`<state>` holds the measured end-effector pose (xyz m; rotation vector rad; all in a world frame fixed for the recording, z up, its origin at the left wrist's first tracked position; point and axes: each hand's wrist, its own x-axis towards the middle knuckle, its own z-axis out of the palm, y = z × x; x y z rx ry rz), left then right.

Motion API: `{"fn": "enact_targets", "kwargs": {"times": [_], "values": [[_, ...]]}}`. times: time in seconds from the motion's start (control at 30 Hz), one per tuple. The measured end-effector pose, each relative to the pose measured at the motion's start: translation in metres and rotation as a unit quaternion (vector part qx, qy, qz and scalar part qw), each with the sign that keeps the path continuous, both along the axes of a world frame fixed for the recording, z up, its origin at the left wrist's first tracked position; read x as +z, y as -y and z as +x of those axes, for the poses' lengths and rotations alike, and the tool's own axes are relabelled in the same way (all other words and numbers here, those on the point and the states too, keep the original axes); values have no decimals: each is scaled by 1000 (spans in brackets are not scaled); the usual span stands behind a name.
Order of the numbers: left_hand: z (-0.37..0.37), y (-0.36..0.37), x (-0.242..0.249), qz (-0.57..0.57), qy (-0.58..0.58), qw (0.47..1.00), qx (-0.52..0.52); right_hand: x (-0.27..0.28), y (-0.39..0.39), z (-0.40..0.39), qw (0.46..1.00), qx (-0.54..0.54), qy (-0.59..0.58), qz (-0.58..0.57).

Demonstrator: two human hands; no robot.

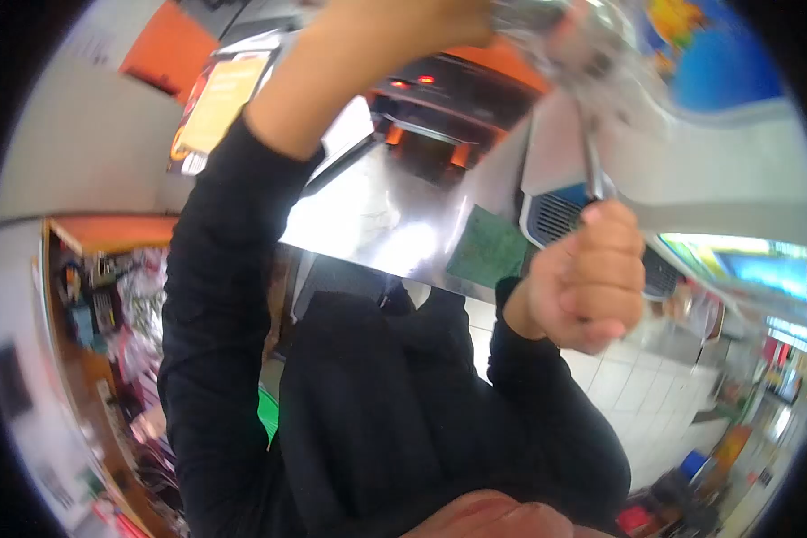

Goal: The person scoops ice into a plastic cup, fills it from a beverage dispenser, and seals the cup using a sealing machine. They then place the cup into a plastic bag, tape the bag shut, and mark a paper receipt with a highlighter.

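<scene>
My right hand (592,278) is closed in a fist around the lower end of a long thin metal tool (594,157). Its shaft points up toward a clear, shiny, blurred object (583,45) at the top; what kind of tool it is, I cannot make out. My left hand (448,20) reaches across to the top edge, beside that clear object. Motion smears it and the frame cuts it off, so its fingers do not show. The white machine (717,157) stands behind the tool, with a dark slotted grille (556,218) near my right wrist.
A steel counter (359,215) carries a green cloth (489,247) and a dark appliance (457,99) with red lights. At left is a wooden shelf unit (108,231) with packed goods. White floor tiles (610,386) show at right, and a blue and yellow picture (726,67) at top right.
</scene>
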<state>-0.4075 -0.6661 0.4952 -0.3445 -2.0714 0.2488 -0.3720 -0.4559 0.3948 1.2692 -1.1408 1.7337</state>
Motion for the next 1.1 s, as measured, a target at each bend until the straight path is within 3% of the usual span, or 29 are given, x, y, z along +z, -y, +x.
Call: {"fn": "enact_targets", "kwargs": {"times": [0.17,0.3,0.4,0.5,0.67,0.83,0.9,1.03,1.1], "values": [[1,-17,12,6,47,999,7,-3,-11,-6,1000,27,-7,11],[1,-12,11,2,27,998,-48,-4,-12,-6,998,52,7,-30],[4,1,9,-9,25,998,54,-4,-11,-6,998,53,8,-38],[44,-1,16,71,80,992,66,-3,-9,-6,997,54,-1,-58],[98,20,-7,207,-70,970,-104,-1,-4,-6,998,32,-4,-62],[162,54,-64,363,-117,923,-41,-2,-4,-7,998,26,-4,-63],[187,60,-87,459,-134,878,7,-2,-6,-9,998,29,-8,-56],[236,57,-115,515,-199,831,65,-3,0,-8,996,26,-15,-80],[250,49,-120,513,-198,819,163,-1,-2,-7,997,31,-21,-74]]}}
